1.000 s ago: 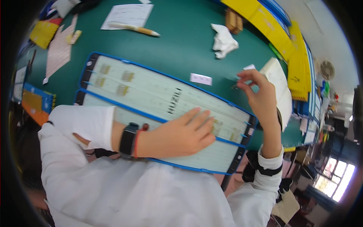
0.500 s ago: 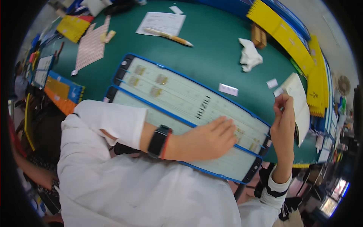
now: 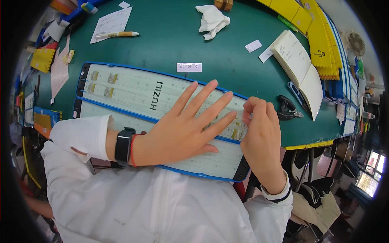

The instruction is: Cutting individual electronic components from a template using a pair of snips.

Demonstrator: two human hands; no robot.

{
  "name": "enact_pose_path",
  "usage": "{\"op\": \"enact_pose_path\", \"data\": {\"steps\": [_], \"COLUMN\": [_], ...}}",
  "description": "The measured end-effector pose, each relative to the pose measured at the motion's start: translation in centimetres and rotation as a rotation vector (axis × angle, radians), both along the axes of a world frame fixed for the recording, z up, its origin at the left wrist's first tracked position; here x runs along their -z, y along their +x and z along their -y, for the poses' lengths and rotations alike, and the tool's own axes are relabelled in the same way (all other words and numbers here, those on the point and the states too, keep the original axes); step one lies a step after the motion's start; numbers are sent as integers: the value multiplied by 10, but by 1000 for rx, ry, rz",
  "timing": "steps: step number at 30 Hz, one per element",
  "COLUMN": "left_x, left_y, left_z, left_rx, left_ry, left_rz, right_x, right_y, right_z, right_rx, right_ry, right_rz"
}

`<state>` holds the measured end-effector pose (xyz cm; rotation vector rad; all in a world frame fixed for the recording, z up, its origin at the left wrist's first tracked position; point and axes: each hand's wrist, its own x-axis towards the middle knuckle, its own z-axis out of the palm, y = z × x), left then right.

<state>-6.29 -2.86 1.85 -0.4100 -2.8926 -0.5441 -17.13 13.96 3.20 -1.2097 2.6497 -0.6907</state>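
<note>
Looks like fine work on long blue-rimmed white plastic case (image 3: 142, 97), open on green table (image 3: 162, 44), with bare left hand (image 3: 180, 131) spread over it, bare right hand (image 3: 262, 137) pinching by its right end, can't tell what; next likely needs steady hold.

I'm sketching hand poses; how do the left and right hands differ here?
The left hand has fanned fingers; the right hand has curled ones. The left hand is over the blue-edged case, the right hand at its right end. The left hand wears a wristwatch; the right hand shows none. Both are bare.
</note>
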Motion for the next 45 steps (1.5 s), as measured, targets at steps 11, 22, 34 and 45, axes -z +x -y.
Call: {"op": "enact_pose_path", "data": {"steps": [11,22,34,45], "left_x": [18,19,16,15], "left_y": [-7,-5,-9,-9], "left_z": [1,3,4,3], "left_rx": [41,22,23,18], "left_ry": [65,73,74,68], "left_rz": [167,189,236,248], "right_x": [-9,23,40,39], "right_y": [-66,-37,-17,-13], "right_z": [-59,-42,-18,-16], "right_rx": [101,235,217,232], "right_ry": [42,-1041,-1211,-1205], "right_rz": [83,281,528,567]}}
